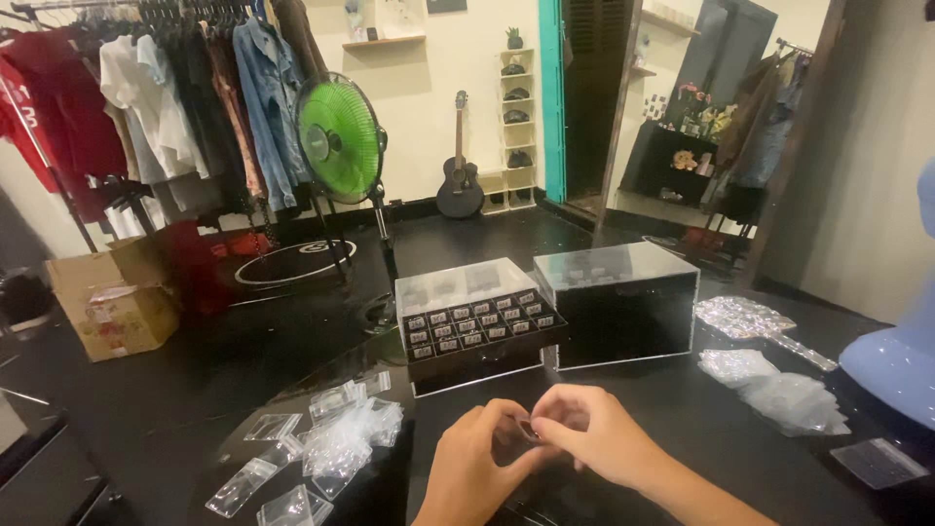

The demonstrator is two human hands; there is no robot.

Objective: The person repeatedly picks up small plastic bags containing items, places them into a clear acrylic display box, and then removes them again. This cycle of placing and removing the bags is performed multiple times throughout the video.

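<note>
Left hand (474, 468) and right hand (591, 435) together at near tabletop edge, fingertips pinching small dark item (529, 430), likely ring. Ring display case (477, 326) open just beyond; clear zip bags (336, 443) piled left. Risk: loose pinch, item drops, vanishes against black tabletop (243, 351).
</note>
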